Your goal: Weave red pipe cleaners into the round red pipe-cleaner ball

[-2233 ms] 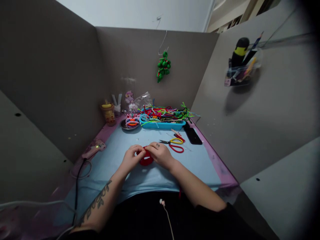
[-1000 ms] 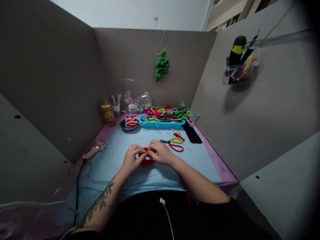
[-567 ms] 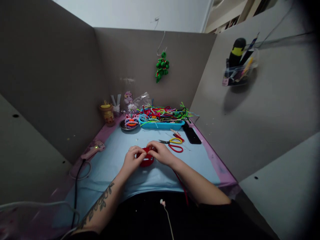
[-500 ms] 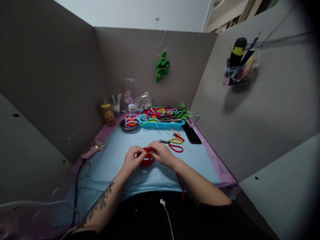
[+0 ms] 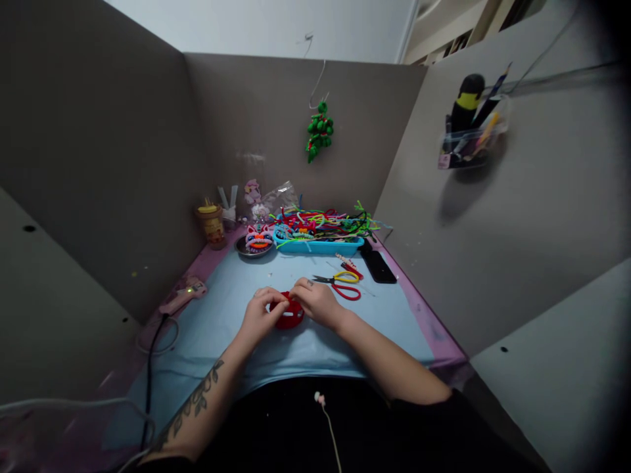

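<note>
A round red woven piece with small openings is held low over the light blue cloth. My left hand pinches its upper left edge between thumb and fingers. At its upper right edge, my right hand has its fingers bent together on the red material; the fingertips are partly hidden. Just beyond my right hand lie scissors with one yellow and one red handle, their blades pointing left.
Colourful cords fill a blue tray at the back. Left of it, a metal dish holds a pink woven face. A black phone lies right, a pink glue gun left. Grey partitions surround the table.
My right hand has turned slightly over the red piece, its fingers closer together. The red cord that hung below my right forearm no longer shows. My left hand keeps its hold.
</note>
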Demonstrator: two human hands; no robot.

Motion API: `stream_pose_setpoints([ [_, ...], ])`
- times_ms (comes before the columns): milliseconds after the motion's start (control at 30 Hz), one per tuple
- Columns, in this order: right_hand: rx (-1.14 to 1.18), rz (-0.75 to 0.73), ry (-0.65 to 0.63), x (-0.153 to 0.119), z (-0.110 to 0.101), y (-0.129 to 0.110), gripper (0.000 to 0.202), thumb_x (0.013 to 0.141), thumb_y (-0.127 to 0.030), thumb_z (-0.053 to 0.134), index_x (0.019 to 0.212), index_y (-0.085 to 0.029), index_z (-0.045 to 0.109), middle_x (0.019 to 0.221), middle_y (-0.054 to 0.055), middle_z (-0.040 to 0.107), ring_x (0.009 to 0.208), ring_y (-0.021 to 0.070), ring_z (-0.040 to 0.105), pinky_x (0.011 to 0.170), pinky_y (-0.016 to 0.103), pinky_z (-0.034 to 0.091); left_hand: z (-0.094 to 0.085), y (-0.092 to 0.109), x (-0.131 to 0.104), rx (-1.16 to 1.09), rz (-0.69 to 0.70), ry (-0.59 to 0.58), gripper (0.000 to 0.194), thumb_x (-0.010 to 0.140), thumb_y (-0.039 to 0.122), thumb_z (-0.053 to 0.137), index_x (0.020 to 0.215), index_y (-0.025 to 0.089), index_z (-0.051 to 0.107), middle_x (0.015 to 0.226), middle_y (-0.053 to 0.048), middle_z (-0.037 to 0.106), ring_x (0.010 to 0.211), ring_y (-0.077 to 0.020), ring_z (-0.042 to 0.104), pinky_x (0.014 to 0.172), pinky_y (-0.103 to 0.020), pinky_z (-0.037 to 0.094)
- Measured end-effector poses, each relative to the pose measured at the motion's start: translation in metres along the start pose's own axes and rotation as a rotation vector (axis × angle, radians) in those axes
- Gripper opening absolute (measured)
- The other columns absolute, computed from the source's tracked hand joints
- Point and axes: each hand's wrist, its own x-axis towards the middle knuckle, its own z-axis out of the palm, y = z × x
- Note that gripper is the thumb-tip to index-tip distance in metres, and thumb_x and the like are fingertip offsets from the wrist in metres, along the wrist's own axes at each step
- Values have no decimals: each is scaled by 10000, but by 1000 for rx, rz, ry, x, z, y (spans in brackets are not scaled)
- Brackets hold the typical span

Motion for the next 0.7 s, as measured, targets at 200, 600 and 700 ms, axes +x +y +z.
stream_pose_setpoints([
  [200,209,285,-135,5,-1,-7,133,865,-93,528,806,-176,613,828,27,593,794,149,546,705,248,397,5,4,0,86,112,75,105,791,241,638,706,216,694,726,-23,678,740,-185,595,769,-351,423],
  [600,330,135,-192,6,-20,-6,154,785,-30,602,843,-172,621,841,19,582,808,150,549,738,252,431,0,0,2,-22,-52,-49,165,774,311,619,645,216,658,717,-26,671,740,-189,588,756,-332,437],
  [700,170,-14,-119,2,-16,-2,114,862,-92,571,893,-183,633,864,40,612,816,157,550,735,255,428,0,-1,3,-47,-51,-83,191,770,335,616,625,213,638,724,-34,672,745,-195,587,769,-338,429],
])
